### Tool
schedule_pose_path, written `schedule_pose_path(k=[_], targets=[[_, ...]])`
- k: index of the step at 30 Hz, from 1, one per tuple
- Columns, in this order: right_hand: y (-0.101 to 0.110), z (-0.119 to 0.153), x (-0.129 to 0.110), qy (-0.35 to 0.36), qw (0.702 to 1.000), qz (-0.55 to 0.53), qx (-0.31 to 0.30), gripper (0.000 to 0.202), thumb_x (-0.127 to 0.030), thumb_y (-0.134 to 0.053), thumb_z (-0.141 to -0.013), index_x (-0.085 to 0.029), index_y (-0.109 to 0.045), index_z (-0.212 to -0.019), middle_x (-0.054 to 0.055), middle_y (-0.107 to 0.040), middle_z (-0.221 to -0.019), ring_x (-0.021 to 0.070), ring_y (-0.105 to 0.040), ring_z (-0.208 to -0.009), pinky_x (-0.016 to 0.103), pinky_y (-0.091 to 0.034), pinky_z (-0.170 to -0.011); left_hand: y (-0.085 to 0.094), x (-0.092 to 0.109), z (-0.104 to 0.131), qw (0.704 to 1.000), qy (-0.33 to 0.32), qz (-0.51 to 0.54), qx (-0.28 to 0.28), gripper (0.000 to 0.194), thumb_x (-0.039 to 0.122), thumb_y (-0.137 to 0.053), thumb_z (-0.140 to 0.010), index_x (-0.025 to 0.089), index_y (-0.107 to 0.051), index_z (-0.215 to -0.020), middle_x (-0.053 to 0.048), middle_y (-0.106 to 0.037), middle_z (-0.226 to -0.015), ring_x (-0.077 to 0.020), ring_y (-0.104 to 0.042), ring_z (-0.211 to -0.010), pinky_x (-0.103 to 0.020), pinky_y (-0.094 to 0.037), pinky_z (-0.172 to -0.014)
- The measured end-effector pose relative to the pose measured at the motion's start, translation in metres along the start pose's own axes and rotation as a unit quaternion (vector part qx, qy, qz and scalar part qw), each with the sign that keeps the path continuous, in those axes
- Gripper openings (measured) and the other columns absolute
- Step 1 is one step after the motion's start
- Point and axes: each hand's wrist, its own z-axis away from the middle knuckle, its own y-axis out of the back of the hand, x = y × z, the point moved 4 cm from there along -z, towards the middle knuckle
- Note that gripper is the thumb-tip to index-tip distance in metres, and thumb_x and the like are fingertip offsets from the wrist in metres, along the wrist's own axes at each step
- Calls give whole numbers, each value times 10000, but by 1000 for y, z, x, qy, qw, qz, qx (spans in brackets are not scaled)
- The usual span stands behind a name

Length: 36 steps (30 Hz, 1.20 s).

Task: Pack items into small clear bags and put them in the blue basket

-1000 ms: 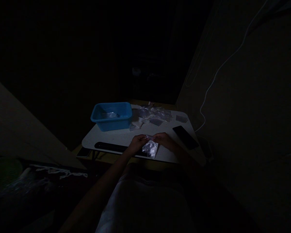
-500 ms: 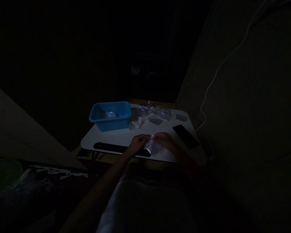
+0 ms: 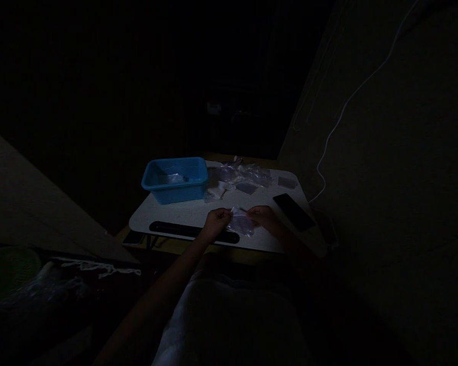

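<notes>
A small clear plastic bag [image 3: 241, 224] is stretched between my two hands above the front of the white table [image 3: 187, 212]. My left hand [image 3: 217, 221] pinches its left upper edge. On the other side, my right hand [image 3: 262, 216] grips the right upper edge with closed fingers. What the bag contains, if anything, is too dark to make out. Behind my hands lies a heap of crinkled clear plastic bags [image 3: 248, 174], with a flat grey packet [image 3: 246, 188] in front of it and a whitish packet [image 3: 216, 191] to the left.
A blue plastic basin [image 3: 179, 194] with some clear plastic inside stands at the table's back left. To the right lies a black phone [image 3: 293, 211]. A dark slot [image 3: 175, 230] runs along the front edge. A white cable [image 3: 341, 114] hangs along the right wall.
My hands have moved slightly apart, and the bag's top, bunched between my fingers before, is now spread wider. The view has shifted a little.
</notes>
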Motion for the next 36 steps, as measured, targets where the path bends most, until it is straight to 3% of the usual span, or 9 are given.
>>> schedule_pose_path(k=[6,8,14,20,29,36], targets=[[-5,7,6,-78,992,-101,-11,317,-343,-751,-434,-146,-579,-612,4,-589,-538,126,-554,-490,276,-473,-495,-1,-4,2,996,51,72,14,245,388,-607,-603,152,-554,-635,61,-471,-489,-92,-477,-426,-232,-442,-421],[-7,7,7,-68,991,-111,-15,326,-341,-757,-428,-143,-570,-608,2,-583,-536,125,-556,-502,282,-478,-516,-1,-5,2,994,55,90,19,260,403,-613,-608,157,-539,-647,62,-490,-501,-96,-495,-416,-247,-461,-422],[-8,5,2,-24,991,-130,20,389,-410,-752,-386,-141,-570,-599,-1,-576,-545,117,-543,-522,283,-471,-542,-1,0,4,997,14,80,-4,379,514,-561,-658,149,-551,-760,70,-477,-371,-109,-484,-318,-207,-375,-358],[-5,6,-7,6,993,-115,28,351,-422,-723,-450,-146,-575,-609,-5,-564,-536,110,-526,-511,263,-460,-515,-2,1,5,993,38,104,-47,439,547,-600,-601,132,-545,-733,44,-541,-432,-92,-485,-313,-193,-357,-352],[-1,0,-8,-2,993,-109,50,289,-360,-708,-442,-141,-576,-576,-12,-551,-511,112,-532,-513,274,-471,-537,-1,-1,3,995,8,94,-27,426,549,-583,-630,135,-539,-721,45,-535,-428,-82,-477,-318,-183,-336,-347],[-1,-5,-3,-13,992,-116,49,293,-355,-721,-436,-145,-575,-579,-5,-564,-525,116,-540,-519,277,-475,-547,1,-2,1,995,5,96,3,485,521,-595,-639,117,-551,-905,57,-540,-434,-95,-487,-326,-200,-354,-365]])
